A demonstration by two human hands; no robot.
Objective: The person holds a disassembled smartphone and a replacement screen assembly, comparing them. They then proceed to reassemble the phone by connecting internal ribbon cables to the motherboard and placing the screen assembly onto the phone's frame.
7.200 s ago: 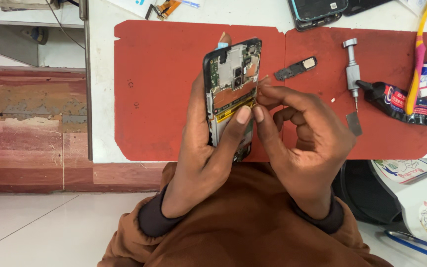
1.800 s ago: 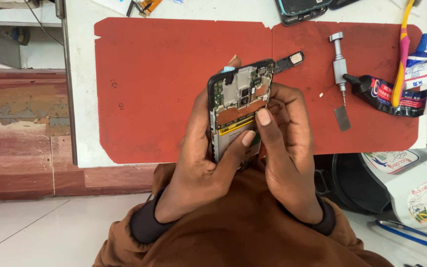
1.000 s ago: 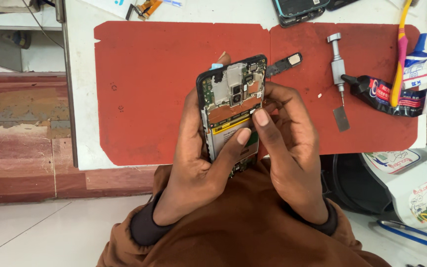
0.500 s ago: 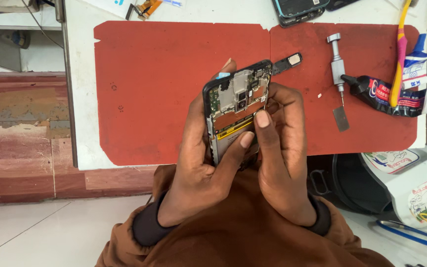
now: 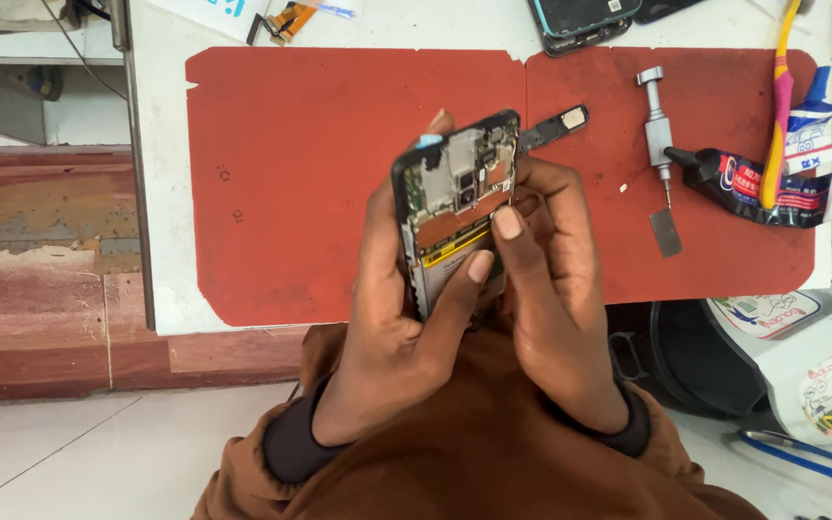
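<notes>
Both of my hands are closed on one object: an opened phone (image 5: 456, 207) with its back cover off, circuit board and battery exposed, held above the near edge of the red mat (image 5: 310, 183). My left hand (image 5: 392, 337) wraps the phone from the left and from behind, fingers curled narrow round its left edge, thumb laid across the lower battery area. My right hand (image 5: 551, 318) closes on the right edge, thumb pressed on the battery just beside the left thumb, remaining fingers tucked behind the frame. Neither hand is spread; both grip the phone.

Key relation: the phone's long axis runs near to far, tilted slightly rightward at the far end. The board lies at the far end, beyond both thumbs; the battery lies directly under them. The two hands are equally close, each in contact.

Other items noted: a small dark loose part (image 5: 553, 127) lies on the mat just beyond the phone's far right corner. Farther right, well apart, sit a metal screwdriver (image 5: 657, 130), a black glue tube (image 5: 753, 183) and a yellow-and-pink toothbrush (image 5: 780, 106). A second phone (image 5: 580, 19) rests at the far edge of the white table (image 5: 161, 193).
</notes>
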